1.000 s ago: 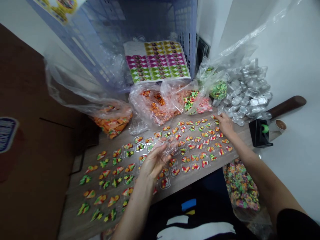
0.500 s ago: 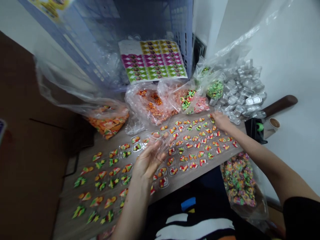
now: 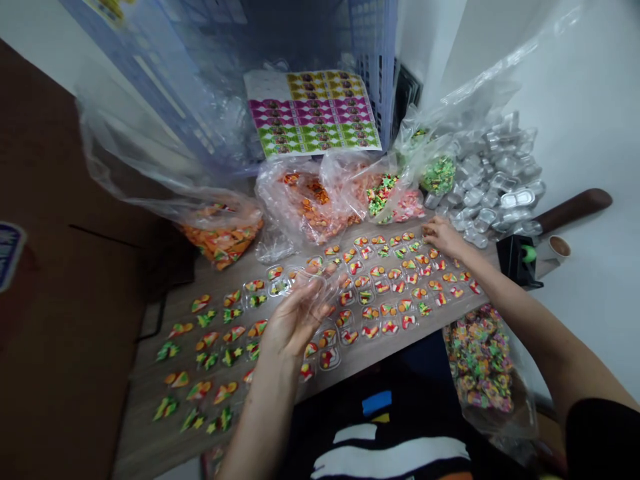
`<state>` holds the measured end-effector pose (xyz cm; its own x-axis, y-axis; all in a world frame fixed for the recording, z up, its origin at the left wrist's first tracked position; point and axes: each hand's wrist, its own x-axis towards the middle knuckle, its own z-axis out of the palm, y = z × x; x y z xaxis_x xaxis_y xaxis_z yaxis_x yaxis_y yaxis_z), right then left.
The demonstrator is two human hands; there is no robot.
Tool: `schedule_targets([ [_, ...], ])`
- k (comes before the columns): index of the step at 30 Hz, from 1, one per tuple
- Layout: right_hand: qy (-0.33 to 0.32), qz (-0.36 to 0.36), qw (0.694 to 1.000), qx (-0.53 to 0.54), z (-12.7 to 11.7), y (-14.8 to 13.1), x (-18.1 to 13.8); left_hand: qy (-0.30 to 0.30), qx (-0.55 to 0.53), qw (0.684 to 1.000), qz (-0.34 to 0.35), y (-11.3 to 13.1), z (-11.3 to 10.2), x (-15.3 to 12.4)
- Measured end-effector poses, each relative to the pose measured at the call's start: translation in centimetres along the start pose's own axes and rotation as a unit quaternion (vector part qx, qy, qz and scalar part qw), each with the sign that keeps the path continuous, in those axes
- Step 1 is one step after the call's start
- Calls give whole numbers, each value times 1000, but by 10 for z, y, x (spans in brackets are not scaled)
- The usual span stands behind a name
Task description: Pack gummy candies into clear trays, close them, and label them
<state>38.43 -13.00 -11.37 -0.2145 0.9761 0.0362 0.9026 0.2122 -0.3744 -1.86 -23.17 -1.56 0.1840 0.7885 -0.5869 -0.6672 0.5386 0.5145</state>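
Observation:
My left hand (image 3: 296,312) is held palm up over the middle of the table, its fingers curled around clear plastic containers (image 3: 327,290), how many I cannot tell. My right hand (image 3: 443,237) is at the back right end of the rows, close to the table, with fingers bent together; anything between the fingertips is too small to make out. Between and below my hands lie rows of clear containers, each around small colourful pieces (image 3: 370,312). On the left, similar red, orange and green pieces (image 3: 200,390) are set out in small groups directly on the wood.
Along the back are open plastic bags of orange pieces (image 3: 220,233) and green pieces (image 3: 383,193). A blue crate (image 3: 387,87) with a label sheet (image 3: 315,117) rises behind. At right are piled clear containers (image 3: 500,180), a tape dispenser (image 3: 517,260) and a paper cup (image 3: 559,248).
The view has shifted slightly. My right hand stays near the same spot, its fingers now more bent. My left hand still holds the clear containers.

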Motion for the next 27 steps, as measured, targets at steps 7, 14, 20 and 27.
schedule_targets([
  [7,-71,-2,996,-48,-3,-3,7,6,12,1000,-11,0,-1,10],
  [14,-106,7,987,-119,-12,-20,6,-25,9,1000,-16,-3,-2,17],
  [20,-115,-36,984,-131,-21,-8,2,-71,18,997,-30,-11,15,16],
  [27,-1,45,999,28,-35,-27,-20,-173,71,976,-107,-71,61,66],
])
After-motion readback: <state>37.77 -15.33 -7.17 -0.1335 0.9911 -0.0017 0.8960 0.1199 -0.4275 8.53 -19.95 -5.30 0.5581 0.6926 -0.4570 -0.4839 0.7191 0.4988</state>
